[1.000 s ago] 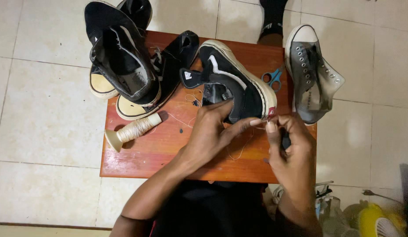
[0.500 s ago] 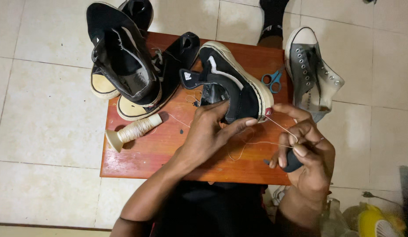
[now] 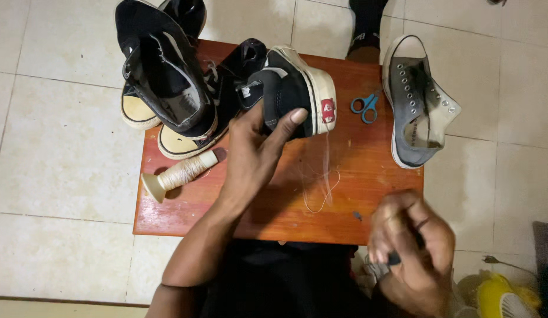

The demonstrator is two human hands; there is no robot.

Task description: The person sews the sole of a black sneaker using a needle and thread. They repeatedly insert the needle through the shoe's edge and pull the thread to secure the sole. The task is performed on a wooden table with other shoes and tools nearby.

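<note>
Your left hand (image 3: 256, 150) gripped the black canvas shoe with the white rubber sole (image 3: 294, 94), heel toward you; your right hand (image 3: 412, 247) (blurred, fisted) hung nearer, thread (image 3: 324, 176) looping between.

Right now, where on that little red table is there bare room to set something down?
Bare wood lies along the table's front edge, below the thread spool, and right of the loose thread, below the blue scissors. The back left is crowded with black shoes.
</note>
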